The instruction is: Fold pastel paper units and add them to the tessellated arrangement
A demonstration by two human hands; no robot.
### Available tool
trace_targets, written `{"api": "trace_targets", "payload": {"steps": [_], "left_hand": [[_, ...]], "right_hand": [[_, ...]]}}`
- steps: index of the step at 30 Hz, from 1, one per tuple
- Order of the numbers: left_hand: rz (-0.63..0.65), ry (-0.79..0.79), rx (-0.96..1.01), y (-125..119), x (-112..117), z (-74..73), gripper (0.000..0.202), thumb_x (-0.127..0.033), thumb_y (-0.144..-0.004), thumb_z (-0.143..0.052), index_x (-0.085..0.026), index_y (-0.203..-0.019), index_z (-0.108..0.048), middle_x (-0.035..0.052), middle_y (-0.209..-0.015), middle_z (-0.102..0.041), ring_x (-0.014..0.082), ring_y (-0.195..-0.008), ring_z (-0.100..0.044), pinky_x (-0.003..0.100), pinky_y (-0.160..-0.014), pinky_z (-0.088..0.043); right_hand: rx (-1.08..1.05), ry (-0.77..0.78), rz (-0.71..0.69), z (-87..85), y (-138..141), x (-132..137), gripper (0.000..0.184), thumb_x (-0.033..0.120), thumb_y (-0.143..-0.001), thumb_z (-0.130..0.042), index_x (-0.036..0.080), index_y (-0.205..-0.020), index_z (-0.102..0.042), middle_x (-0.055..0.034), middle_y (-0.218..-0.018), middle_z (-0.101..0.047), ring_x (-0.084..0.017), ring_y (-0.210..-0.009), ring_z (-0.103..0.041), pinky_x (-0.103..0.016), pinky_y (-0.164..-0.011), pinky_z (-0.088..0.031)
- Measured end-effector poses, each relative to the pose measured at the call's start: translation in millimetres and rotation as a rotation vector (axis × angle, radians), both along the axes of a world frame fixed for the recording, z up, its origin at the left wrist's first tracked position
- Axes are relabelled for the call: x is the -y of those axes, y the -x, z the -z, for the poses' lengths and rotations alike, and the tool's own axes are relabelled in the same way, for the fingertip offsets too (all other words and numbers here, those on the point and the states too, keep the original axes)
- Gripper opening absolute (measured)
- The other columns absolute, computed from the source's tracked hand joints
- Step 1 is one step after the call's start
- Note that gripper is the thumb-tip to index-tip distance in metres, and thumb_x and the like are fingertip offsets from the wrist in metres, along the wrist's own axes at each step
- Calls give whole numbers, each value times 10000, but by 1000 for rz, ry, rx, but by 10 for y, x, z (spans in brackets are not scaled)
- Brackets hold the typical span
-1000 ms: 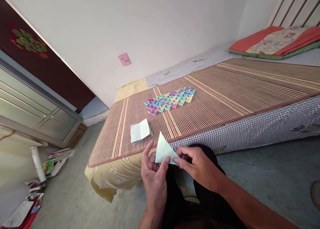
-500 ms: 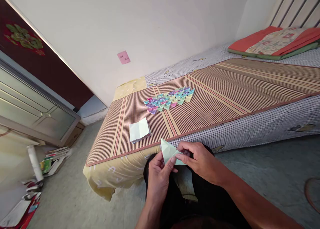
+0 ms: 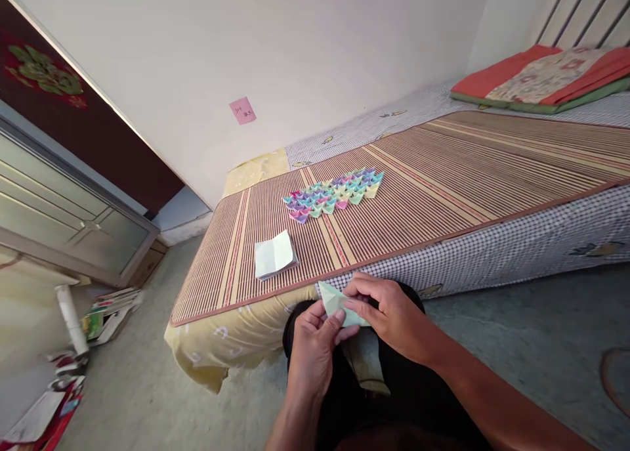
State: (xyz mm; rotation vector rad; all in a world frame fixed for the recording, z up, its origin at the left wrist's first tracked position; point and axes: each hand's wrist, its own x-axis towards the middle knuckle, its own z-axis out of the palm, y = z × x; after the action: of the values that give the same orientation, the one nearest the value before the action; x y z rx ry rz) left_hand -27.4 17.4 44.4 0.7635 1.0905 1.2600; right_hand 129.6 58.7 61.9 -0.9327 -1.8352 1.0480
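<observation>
Between my two hands is a pale green sheet of folded paper (image 3: pixel 333 298), held above my lap close to the bed's edge. My left hand (image 3: pixel 317 333) pinches its lower left part, thumb on top. From the right, my right hand (image 3: pixel 377 306) grips the upper right part with thumb and fingers, and those fingers hide some of the folds. A stack of paper squares (image 3: pixel 275 255) lies on the mat, its top sheet creased and partly raised. Several rows of small folded paper boats (image 3: pixel 335 195) in pastel colours stand beyond it.
A striped woven mat (image 3: pixel 418 195) covers the bed, with a yellow cloth (image 3: pixel 231 339) hanging over its near corner. Folded bedding (image 3: pixel 546 80) lies at the far right. A pink note (image 3: pixel 243 110) is stuck to the wall. Papers (image 3: pixel 111 316) are piled on the floor at left.
The green paper's standing triangle looks lower and smaller now, with a fold turned over on it. My right fingers have shifted slightly left across it.
</observation>
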Motion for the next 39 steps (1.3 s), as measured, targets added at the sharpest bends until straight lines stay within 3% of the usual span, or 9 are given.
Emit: {"api": "trace_targets", "payload": {"steps": [3, 7, 10, 14, 18, 22, 26, 33, 39], "left_hand": [[52, -34, -51, 2, 4, 42, 287, -341, -782, -852, -128, -970, -806, 101, -948, -788, 214, -850, -718, 310, -752, -605], [162, -21, -100, -31, 24, 51, 275, -381, -788, -843, -136, -907, -802, 76, -882, -782, 208, -797, -710, 320, -731, -603], [167, 26, -75, -52, 38, 11, 301, -412, -757, -864, -136, -854, -791, 67, -842, -773, 185, -754, -691, 305, -700, -606], [164, 62, -36, -49, 41, -14, 362, -428, -707, -897, -106, -825, -781, 79, -769, -755, 168, -668, -676, 284, -614, -609], [85, 50, -2, -1, 11, 2, 351, -391, -708, -902, -97, -855, -780, 73, -753, -751, 144, -620, -672, 225, -539, -589], [68, 12, 57, 65, -34, -9, 322, -347, -728, -894, -97, -900, -785, 71, -773, -751, 116, -598, -643, 171, -475, -549], [80, 10, 112, 91, -45, -32, 290, -295, -758, -881, -115, -971, -798, 79, -901, -770, 113, -692, -671, 166, -571, -590], [128, -5, 119, 112, -28, -14, 267, -286, -773, -874, -124, -977, -814, 82, -882, -769, 145, -749, -700, 201, -632, -621], [204, -28, 87, 122, -22, 25, 268, -302, -798, -856, -122, -995, -822, 99, -898, -766, 167, -775, -706, 233, -665, -631]], "right_hand": [[21, -30, 19, 17, 40, -4, 101, 175, -920, -631, 200, -822, -634, 1, -825, -581, -150, -730, -547, -274, -657, -430], [-3, -95, 22, 19, 87, -63, 168, 164, -964, -571, 205, -825, -656, -18, -850, -648, -167, -793, -611, -296, -728, -471], [-52, -109, -9, -14, 84, -142, 178, 183, -975, -563, 207, -860, -698, -30, -876, -698, -178, -840, -657, -312, -774, -500], [-129, 11, -59, -55, 14, -244, 215, 238, -997, -545, 217, -1000, -759, -32, -893, -750, -173, -827, -691, -310, -777, -549], [-244, 116, 51, -28, -110, -291, 286, 372, -1001, -583, 209, -1172, -745, -46, -911, -761, -163, -767, -680, -304, -733, -568], [-233, 198, -47, -11, -194, -229, 283, 416, -979, -625, 203, -1098, -769, -39, -870, -745, -158, -765, -670, -292, -723, -552], [-224, 282, -161, -29, -194, -138, 256, 398, -935, -691, 196, -1067, -775, -46, -922, -760, -172, -809, -685, -283, -710, -543], [-267, 349, -230, -6, -148, -142, 283, 462, -936, -690, 190, -961, -764, -22, -855, -709, -150, -753, -638, -252, -668, -501], [-271, 354, -206, -45, -96, -134, 271, 446, -924, -688, 182, -875, -725, 6, -751, -631, -130, -671, -569, -246, -617, -457]]}}
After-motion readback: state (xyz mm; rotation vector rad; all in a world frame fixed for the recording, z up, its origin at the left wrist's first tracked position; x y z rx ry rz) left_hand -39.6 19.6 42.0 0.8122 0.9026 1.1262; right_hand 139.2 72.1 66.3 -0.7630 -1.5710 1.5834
